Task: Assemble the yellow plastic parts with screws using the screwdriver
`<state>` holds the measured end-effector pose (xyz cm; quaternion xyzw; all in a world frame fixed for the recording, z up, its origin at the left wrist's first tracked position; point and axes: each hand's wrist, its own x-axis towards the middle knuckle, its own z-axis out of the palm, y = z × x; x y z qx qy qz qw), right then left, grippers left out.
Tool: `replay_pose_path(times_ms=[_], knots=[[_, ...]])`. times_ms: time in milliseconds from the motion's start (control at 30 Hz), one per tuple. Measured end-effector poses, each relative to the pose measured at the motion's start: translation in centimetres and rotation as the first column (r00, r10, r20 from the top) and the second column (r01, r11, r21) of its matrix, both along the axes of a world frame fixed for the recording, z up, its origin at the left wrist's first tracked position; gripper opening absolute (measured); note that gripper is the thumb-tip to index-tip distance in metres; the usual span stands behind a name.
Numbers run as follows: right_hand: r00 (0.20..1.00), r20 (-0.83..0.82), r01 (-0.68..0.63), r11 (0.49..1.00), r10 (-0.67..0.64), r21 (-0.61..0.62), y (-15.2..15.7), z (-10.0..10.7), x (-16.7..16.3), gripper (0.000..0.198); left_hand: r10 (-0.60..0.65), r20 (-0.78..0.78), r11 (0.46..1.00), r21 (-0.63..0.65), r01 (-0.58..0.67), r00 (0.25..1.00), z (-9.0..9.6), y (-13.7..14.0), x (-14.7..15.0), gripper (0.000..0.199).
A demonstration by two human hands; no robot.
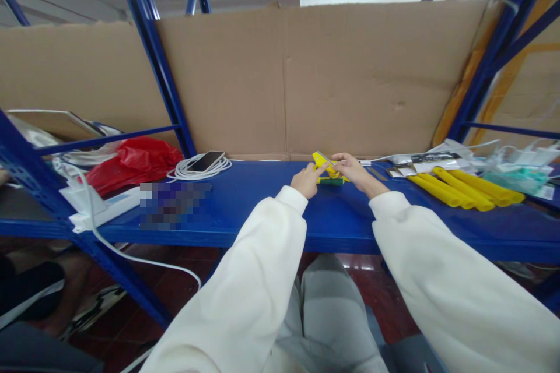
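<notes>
On blue shelving (pixel 258 210) (cardboard (pixel 350 70) behind), red floor (pixel 383 288) below, both hands' fingers (pixel 343 158) holding yellow piece (pixel 320 159).

Single view, head-worn. Station: above and before the near edge of the flat blue shelf surface (pixel 238 204). Facing: forward and down, toward the tall brown cardboard panel (pixel 350 81) along the far edge. Range: white fabric sleeves (pixel 258 262) closest, bare left hand (pixel 305 180) and bare right hand (pixel 353 170) beyond.

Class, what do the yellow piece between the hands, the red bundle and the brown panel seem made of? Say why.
Yellow piece: perhaps plastic, from its bright, even colour. Red bundle: probably thin, glossy plastic, crumpled with highlights. Brown panel: apparently matte cardboard, by its vertical crease.
</notes>
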<state>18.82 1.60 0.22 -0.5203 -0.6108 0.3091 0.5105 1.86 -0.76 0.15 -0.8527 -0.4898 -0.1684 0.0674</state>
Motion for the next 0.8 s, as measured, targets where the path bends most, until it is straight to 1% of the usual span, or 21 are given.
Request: replay_pose_path(times_ms=[67, 167, 267, 367, 400, 433, 467, 500, 533, 567, 600, 633, 667, 700, 800], knots=[[1.000, -0.010, 0.005, 1.000, -0.005, 0.004, 0.1, -0.1, 0.3, 0.028, -0.024, -0.032, 1.000, -0.005, 0.024, 0.999, -0.2, 0.2, -0.1, 0.075], [1.000, -0.023, 0.000, 1.000, 0.000, 0.007, 0.1, -0.2, 0.4, 0.027, -0.037, -0.038, 0.999, -0.007, 0.037, 0.999, -0.2, 0.4, -0.2, 0.078], [0.999, -0.042, -0.022, 1.000, 0.023, 0.010, 0.3, -0.3, 0.5, 0.025, -0.043, -0.005, 0.999, -0.008, 0.043, 0.999, -0.1, 0.3, -0.2, 0.077], [0.999, -0.042, -0.023, 0.999, 0.024, 0.037, 1.1, -0.3, 1.5, 0.022, -0.049, 0.055, 0.999, -0.002, 0.049, 0.997, 0.1, 0.2, -0.1, 0.073], [0.999, -0.033, 0.013, 0.998, -0.011, 0.056, 1.5, -0.3, 2.1, 0.022, -0.057, 0.077, 0.998, -0.001, 0.057, 0.995, 0.1, 0.2, -0.1, 0.072], [0.997, -0.011, 0.076, 0.994, -0.075, 0.076, 1.8, -0.3, 2.9, 0.023, -0.066, 0.103, 0.998, 0.001, 0.066, 0.993, 0.2, 0.2, -0.1, 0.071], [0.984, 0.031, 0.170, 0.981, -0.174, 0.095, 2.1, -0.4, 3.8, 0.025, -0.076, 0.134, 0.997, 0.004, 0.076, 0.988, 0.2, 0.3, -0.1, 0.069], [0.948, 0.099, 0.291, 0.949, -0.303, 0.118, 2.3, -0.5, 4.8, 0.026, -0.084, 0.171, 0.996, 0.009, 0.084, 0.982, 0.2, 0.5, -0.2, 0.068], [0.875, 0.200, 0.419, 0.897, -0.440, 0.140, 2.5, -0.7, 5.9, 0.026, -0.090, 0.215, 0.996, 0.014, 0.089, 0.972, 0.2, 0.7, -0.2, 0.066], [0.796, 0.323, 0.491, 0.858, -0.512, 0.150, 2.5, -1.0, 6.9, 0.028, -0.094, 0.266, 0.996, 0.019, 0.093, 0.959, 0.2, 1.0, -0.3, 0.064], [0.716, 0.421, 0.553, 0.820, -0.557, 0.145, 2.5, -1.4, 7.8, 0.031, -0.096, 0.322, 0.995, 0.022, 0.094, 0.942, 0.3, 1.3, -0.3, 0.062], [0.655, 0.492, 0.600, 0.790, -0.573, 0.121, 2.4, -1.8, 8.6, 0.035, -0.098, 0.384, 0.995, 0.022, 0.097, 0.918, 0.3, 1.6, -0.3, 0.061], [0.619, 0.541, 0.621, 0.777, -0.569, 0.107, 2.4, -2.3, 9.3, 0.037, -0.104, 0.454, 0.994, 0.020, 0.106, 0.885, 0.3, 1.9, -0.3, 0.062], [0.600, 0.571, 0.626, 0.773, -0.560, 0.100, 2.4, -2.8, 9.8, 0.038, -0.100, 0.528, 0.993, 0.002, 0.116, 0.843, 0.2, 2.1, -0.3, 0.063], [0.583, 0.626, 0.600, 0.794, -0.518, 0.099, 2.9, -4.2, 10.5, 0.041, -0.029, 0.726, 0.974, -0.135, 0.184, 0.687, 0.2, 2.2, 0.0, 0.066]])
